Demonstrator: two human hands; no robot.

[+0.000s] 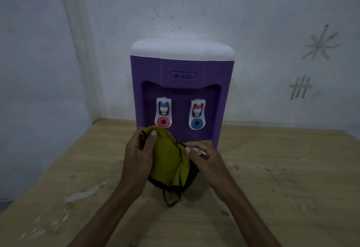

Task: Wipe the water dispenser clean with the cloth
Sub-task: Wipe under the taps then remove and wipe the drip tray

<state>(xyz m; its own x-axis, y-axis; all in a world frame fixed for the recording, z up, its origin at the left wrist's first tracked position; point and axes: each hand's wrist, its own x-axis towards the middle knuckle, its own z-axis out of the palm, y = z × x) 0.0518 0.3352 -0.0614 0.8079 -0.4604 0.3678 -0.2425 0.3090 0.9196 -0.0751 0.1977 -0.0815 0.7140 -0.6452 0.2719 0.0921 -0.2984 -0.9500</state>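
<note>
A purple water dispenser (182, 83) with a white top stands upright on the wooden table, against the wall. Two white taps sit in its front recess, one with a red ring (163, 122), one with a blue ring (196, 123). Just in front of its base I hold a yellow-green cloth (169, 161) with a dark edge. My left hand (139, 155) grips the cloth's left side, thumb on top. My right hand (204, 159) pinches its right edge. A dark loose thread hangs from the cloth down to the table.
The wooden table (272, 188) is speckled with dark spots and pale scuffs, with a white smear (85, 193) at the left. Grey walls meet in a corner at the back left. Scratched marks (319, 45) show on the right wall.
</note>
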